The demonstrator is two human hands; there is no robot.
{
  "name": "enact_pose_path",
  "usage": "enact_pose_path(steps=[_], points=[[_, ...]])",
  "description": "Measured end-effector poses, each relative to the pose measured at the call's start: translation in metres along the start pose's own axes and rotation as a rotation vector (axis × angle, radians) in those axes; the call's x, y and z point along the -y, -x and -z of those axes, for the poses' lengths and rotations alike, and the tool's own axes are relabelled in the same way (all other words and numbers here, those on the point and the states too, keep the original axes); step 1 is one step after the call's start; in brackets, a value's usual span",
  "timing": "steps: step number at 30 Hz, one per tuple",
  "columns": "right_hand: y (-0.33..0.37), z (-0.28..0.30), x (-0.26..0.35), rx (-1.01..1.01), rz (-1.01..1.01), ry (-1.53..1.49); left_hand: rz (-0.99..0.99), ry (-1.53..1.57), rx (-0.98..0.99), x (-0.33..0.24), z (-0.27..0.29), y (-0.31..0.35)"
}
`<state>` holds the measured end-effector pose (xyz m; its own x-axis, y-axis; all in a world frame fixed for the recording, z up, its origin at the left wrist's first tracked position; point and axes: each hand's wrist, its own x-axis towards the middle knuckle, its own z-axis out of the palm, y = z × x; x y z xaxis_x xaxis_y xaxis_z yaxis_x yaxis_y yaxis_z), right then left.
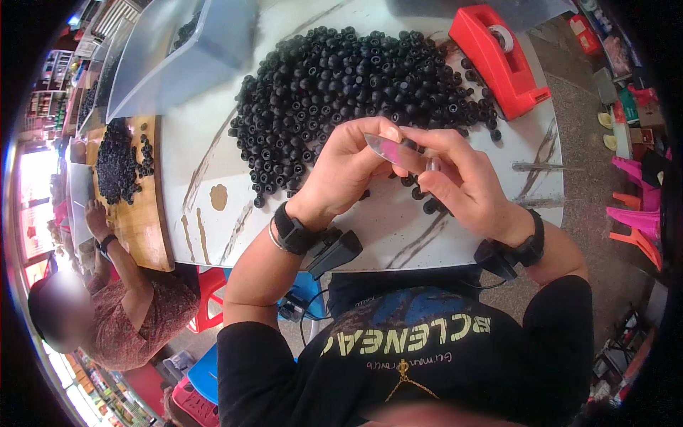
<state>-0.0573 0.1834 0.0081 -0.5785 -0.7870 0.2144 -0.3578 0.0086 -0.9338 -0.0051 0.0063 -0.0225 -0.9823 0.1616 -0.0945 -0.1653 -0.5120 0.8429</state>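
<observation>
Blk cap (410,144) pinched in L fingers (368,127), knife (390,151) gripped in R fingers (442,142), over surface (398,238); cap pile (341,85) twd back edge, red tape dispenser (521,98) nr R edge.

You wear this wide fisheye camera on your head, the left one of two, looking steeply down and forward. Your bare left hand (338,171) and bare right hand (475,186) show close, mid-view, over the white, brown-veined tabletop (192,142), your black, short-sleeved printed shirt (462,381) below.
</observation>
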Motion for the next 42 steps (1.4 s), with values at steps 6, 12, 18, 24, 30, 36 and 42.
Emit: enact_pose_path(steps=[6,12,18,24,30,36,42], points=[[0.0008,0.0000,-0.0017,-0.005,0.042,0.019,0.034,0.027,-0.013,-0.0037,-0.0031,-0.0001],[0.0030,-0.0022,-0.0069,-0.036,-0.017,-0.106,0.016,0.046,0.024,-0.0017,-0.0036,0.0003],[-0.0007,0.0015,-0.0021,-0.085,-0.215,-0.422,0.045,0.117,0.036,-0.0080,-0.0019,0.0009],[-0.0002,0.0017,-0.0020,-0.048,-0.269,-0.427,0.074,0.151,0.052,-0.0077,-0.0002,0.0006],[0.0002,0.0024,-0.0017,-0.025,-0.254,-0.461,0.040,0.222,0.042,-0.0070,-0.0042,-0.0001],[-0.0021,0.0016,0.0013,-0.053,-0.284,-0.451,-0.014,0.210,0.043,-0.0054,-0.0007,-0.0022],[-0.0026,0.0021,0.0018,0.003,-0.296,-0.229,-0.070,0.057,-0.055,-0.0054,-0.0069,-0.0026]])
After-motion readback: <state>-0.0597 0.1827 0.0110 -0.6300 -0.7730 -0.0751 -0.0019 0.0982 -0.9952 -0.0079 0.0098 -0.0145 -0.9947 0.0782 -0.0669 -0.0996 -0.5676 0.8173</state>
